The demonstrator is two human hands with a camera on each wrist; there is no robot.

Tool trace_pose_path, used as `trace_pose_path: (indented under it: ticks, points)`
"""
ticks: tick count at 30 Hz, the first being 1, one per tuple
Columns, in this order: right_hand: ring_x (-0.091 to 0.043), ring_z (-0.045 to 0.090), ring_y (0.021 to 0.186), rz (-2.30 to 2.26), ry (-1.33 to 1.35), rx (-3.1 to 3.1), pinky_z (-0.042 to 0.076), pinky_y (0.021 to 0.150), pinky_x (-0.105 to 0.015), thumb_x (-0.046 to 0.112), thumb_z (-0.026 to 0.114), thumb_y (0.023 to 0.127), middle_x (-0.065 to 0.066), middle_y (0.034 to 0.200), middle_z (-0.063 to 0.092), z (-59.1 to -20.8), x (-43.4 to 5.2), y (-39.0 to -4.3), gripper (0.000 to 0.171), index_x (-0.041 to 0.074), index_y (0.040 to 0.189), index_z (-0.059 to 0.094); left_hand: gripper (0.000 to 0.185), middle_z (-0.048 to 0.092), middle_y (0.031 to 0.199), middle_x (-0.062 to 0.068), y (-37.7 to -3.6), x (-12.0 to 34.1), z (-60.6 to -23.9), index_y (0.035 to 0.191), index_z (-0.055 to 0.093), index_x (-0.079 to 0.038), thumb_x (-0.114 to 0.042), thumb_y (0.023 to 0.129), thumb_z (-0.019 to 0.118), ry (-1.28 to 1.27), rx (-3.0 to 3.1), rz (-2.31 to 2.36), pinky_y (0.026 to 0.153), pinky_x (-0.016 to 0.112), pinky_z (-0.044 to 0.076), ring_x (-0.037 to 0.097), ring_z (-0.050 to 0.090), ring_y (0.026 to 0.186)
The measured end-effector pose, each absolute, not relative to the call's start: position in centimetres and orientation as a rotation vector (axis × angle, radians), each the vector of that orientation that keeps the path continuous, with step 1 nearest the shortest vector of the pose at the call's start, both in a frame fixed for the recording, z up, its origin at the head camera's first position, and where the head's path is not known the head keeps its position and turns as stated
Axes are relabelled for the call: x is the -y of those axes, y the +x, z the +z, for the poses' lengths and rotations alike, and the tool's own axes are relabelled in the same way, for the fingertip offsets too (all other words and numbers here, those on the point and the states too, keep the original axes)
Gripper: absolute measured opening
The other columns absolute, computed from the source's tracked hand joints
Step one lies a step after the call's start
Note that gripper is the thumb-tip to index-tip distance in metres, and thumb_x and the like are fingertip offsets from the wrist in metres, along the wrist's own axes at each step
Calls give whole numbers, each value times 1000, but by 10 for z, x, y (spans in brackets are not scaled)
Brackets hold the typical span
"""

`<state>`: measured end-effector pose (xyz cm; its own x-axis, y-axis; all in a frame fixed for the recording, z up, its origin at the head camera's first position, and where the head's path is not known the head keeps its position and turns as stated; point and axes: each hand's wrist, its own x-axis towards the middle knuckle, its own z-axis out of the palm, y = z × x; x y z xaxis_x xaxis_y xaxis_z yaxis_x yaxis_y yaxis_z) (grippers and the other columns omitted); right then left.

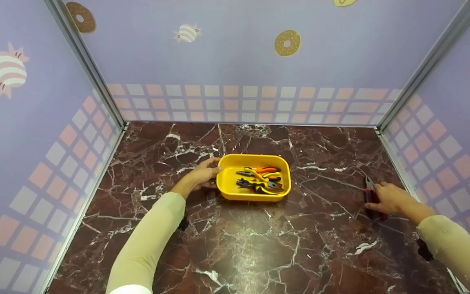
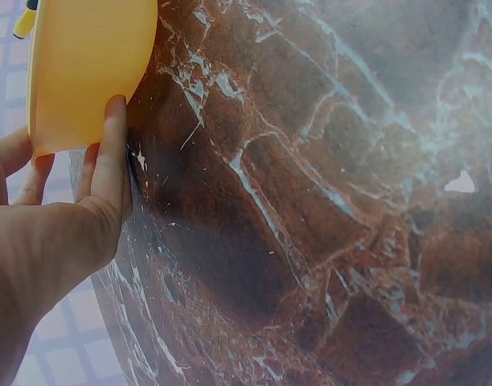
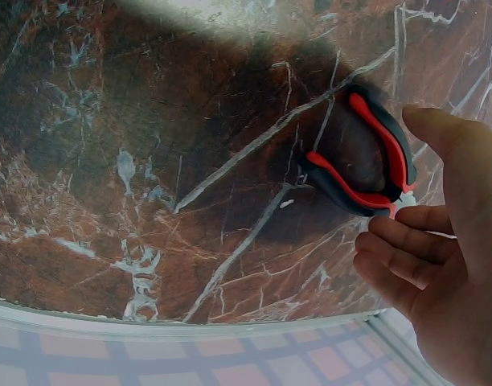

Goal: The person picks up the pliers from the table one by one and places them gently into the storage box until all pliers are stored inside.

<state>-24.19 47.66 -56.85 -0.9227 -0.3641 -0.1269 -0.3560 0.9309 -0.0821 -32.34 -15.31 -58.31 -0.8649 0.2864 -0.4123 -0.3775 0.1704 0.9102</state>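
My left hand point(image 1: 203, 174) holds the left end of a yellow plastic bin point(image 1: 253, 197). In the left wrist view, the thumb lies at the bin's rim and the fingers point(image 2: 111, 157) rest against its outer wall. Inside the bin lie several pliers point(image 1: 261, 179) with orange, yellow and black handles. At the right, my right hand point(image 1: 394, 200) is beside red-and-black pliers point(image 1: 368, 197) on the tabletop. In the right wrist view, their handles point(image 3: 397, 157) stand spread apart, with the thumb and loosely bent fingers around them, not closed tight. Their metal head is mostly hidden there by the fingers.
The dark red marbled tabletop point(image 1: 259, 245) spans the space between the hands. Purple panels with printed sweets and checks stand at the back point(image 1: 235, 61), left point(image 1: 27, 122) and right point(image 1: 455, 122). Metal strips point(image 1: 92, 69) run along the panel corners.
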Motion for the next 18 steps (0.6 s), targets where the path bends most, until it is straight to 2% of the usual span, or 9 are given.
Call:
trace_pose_path:
  ticks: [8, 14, 18]
  points:
    - [-41, 66, 83, -101, -489, -2924, 57, 77, -60, 46, 81, 92, -26, 95, 63, -571, -479, -240, 69, -17, 111, 57, 48, 62, 139, 22, -323, 153, -581, 158, 44, -19, -17, 112, 55, -101, -1954, 1728, 82, 44, 64, 32, 68, 118]
    - [-38, 63, 76, -93, -442, -2908, 53, 71, -58, 52, 74, 97, -19, 86, 61, -572, -478, -238, 67, -13, 103, 56, 48, 63, 139, 20, -324, 153, -583, 158, 44, -19, -18, 112, 55, -98, -1942, 1739, 80, 42, 64, 31, 69, 117]
    - [-42, 64, 79, -111, -402, -2899, 54, 71, -60, 50, 72, 99, -22, 87, 62, -574, -478, -236, 66, -14, 103, 57, 48, 62, 138, 20, -324, 153, -581, 158, 44, -17, -18, 112, 55, -94, -1947, 1736, 80, 43, 64, 30, 69, 116]
